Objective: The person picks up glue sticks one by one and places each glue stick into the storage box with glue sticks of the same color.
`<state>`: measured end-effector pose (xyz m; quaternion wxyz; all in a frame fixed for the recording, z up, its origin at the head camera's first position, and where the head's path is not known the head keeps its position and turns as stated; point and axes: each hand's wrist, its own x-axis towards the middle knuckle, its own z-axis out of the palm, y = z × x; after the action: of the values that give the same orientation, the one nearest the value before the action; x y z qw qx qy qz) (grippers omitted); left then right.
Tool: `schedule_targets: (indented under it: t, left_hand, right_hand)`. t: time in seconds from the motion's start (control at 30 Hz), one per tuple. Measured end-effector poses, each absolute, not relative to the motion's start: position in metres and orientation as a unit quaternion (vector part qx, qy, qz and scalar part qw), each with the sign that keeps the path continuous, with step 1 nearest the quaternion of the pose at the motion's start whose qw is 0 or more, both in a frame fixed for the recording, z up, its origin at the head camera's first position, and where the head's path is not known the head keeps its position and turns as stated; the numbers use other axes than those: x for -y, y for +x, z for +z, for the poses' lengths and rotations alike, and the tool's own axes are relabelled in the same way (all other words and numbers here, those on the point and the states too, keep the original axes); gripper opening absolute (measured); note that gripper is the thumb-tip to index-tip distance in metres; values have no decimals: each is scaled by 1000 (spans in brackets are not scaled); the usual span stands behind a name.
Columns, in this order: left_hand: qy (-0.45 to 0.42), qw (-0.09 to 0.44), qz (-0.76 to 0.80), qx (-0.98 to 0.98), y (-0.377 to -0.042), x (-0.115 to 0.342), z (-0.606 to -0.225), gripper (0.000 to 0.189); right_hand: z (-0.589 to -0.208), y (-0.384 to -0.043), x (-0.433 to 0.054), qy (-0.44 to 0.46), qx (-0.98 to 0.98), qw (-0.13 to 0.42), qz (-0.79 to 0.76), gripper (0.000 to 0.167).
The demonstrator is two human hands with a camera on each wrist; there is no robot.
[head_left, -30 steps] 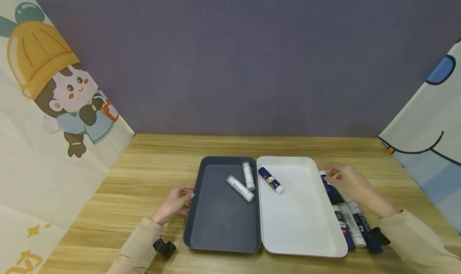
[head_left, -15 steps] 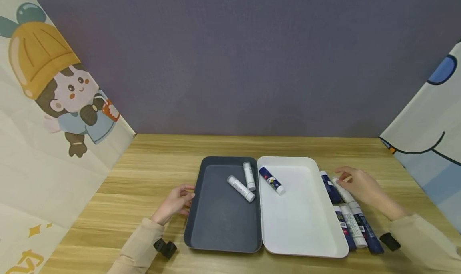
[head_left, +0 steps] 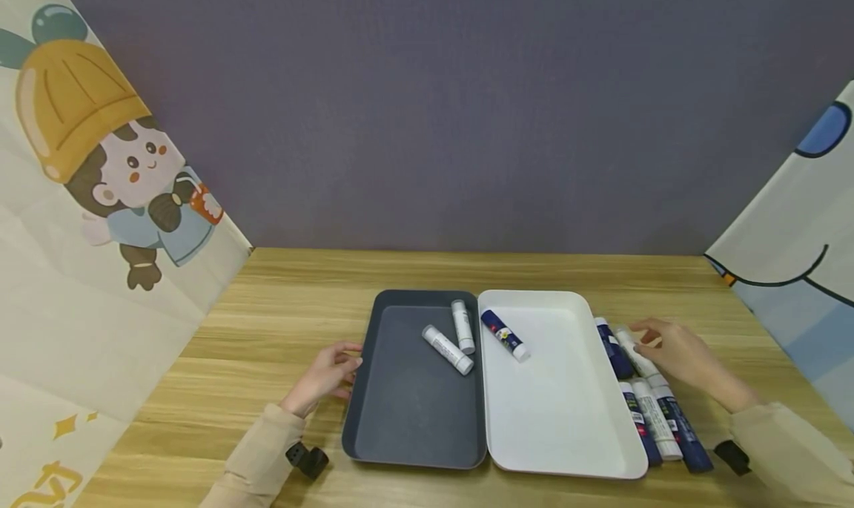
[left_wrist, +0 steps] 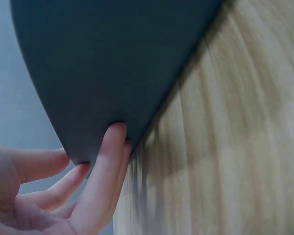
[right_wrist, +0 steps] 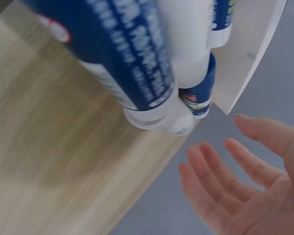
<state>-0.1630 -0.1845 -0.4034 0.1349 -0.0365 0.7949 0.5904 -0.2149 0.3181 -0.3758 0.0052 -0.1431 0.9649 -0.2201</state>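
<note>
At the outer left wall of the dark grey tray [head_left: 414, 426], my left hand [head_left: 327, 378] rests its fingertips; the left wrist view shows fairly straight fingers against that wall. Over a white glue stick [head_left: 629, 342] on the table, my right hand [head_left: 680, 356] hovers with thumb and fingers spread, as the right wrist view shows. Beside that stick lies a blue glue stick [head_left: 611, 346]. Below are another blue stick [head_left: 640, 423], a white one [head_left: 657, 423] and a blue one [head_left: 683, 430]. Two white glue sticks [head_left: 447, 351] lie in the grey tray.
A white tray [head_left: 560, 419] stands against the grey tray's right side and holds one blue glue stick [head_left: 505, 336]. The loose sticks lie along its right edge on the wooden table [head_left: 300, 285]. A grey-purple panel [head_left: 427, 122] rises behind the table.
My right hand has drawn right and slightly down, from above the upper blue glue stick to the white one beside it. My left hand has stayed at the grey tray.
</note>
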Motion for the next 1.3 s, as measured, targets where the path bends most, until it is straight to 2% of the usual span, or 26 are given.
schedule_targets:
  t: [0.6, 1.3]
  left_hand:
    - [-36, 135, 583, -800, -165, 184, -404, 36]
    - [-37, 134, 588, -797, -167, 184, -406, 36]
  right_hand:
    - [-390, -221, -331, -122, -967, 68, -213, 41]
    - [-401, -225, -332, -97, -966, 92, -222, 42]
